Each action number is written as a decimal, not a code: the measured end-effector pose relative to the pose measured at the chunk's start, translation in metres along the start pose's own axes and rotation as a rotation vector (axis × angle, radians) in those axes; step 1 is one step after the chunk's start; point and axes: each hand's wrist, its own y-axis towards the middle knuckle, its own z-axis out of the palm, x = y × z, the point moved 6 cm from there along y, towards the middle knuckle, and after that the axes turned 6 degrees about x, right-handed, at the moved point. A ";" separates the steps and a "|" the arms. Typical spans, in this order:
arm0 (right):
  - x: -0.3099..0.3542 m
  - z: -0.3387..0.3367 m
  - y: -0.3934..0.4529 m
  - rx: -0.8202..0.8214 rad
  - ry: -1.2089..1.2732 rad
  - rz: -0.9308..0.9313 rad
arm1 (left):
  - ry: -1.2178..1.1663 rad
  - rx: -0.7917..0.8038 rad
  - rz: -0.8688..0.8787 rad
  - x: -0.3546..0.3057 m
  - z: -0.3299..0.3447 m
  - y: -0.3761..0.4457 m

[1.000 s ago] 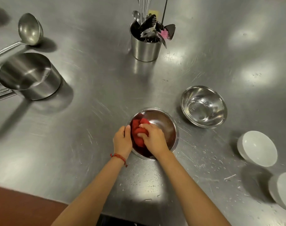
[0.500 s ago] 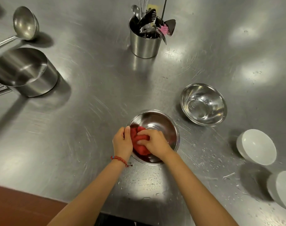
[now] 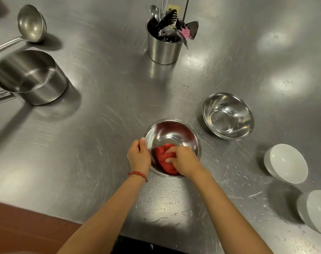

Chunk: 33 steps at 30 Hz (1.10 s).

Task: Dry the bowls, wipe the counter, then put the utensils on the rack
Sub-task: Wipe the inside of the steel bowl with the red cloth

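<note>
Drying is only starting: right hand (image 3: 183, 160) is pressing the cloth (image 3: 163, 158) inside the first bowl (image 3: 171, 132), left hand (image 3: 138, 155) is gripping its rim; the wet bowl (image 3: 228, 115), counter (image 3: 101, 143) and utensils (image 3: 171, 24) are waiting.

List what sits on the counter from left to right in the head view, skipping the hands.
Ladle → steel pot → utensil holder → steel bowl with red cloth → wet steel bowl → white bowl → second white bowl.

Counter layout, top-down

Utensil holder (image 3: 163, 50) top centre; ladle (image 3: 30, 24) and pot (image 3: 30, 77) upper left; cloth (image 3: 164, 160) in centre bowl (image 3: 171, 132), second bowl (image 3: 228, 116) right, two more (image 3: 286, 163) lower right.
</note>
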 end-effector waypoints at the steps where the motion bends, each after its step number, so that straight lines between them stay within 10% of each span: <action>1: 0.004 0.005 0.000 0.053 0.080 -0.035 | 0.011 -0.001 0.006 0.000 0.001 -0.002; 9: 0.022 0.017 0.015 -0.227 0.524 -0.054 | 0.017 0.038 0.028 0.003 0.002 -0.007; 17: 0.003 0.011 0.002 0.185 0.323 -0.234 | -0.026 0.006 -0.012 0.005 0.004 -0.010; 28: 0.001 0.029 0.004 -0.153 0.512 -0.074 | 0.002 0.070 0.007 0.014 0.005 -0.022; 33: 0.004 0.015 0.008 -0.578 0.647 0.163 | -0.027 0.062 -0.014 0.017 0.010 -0.040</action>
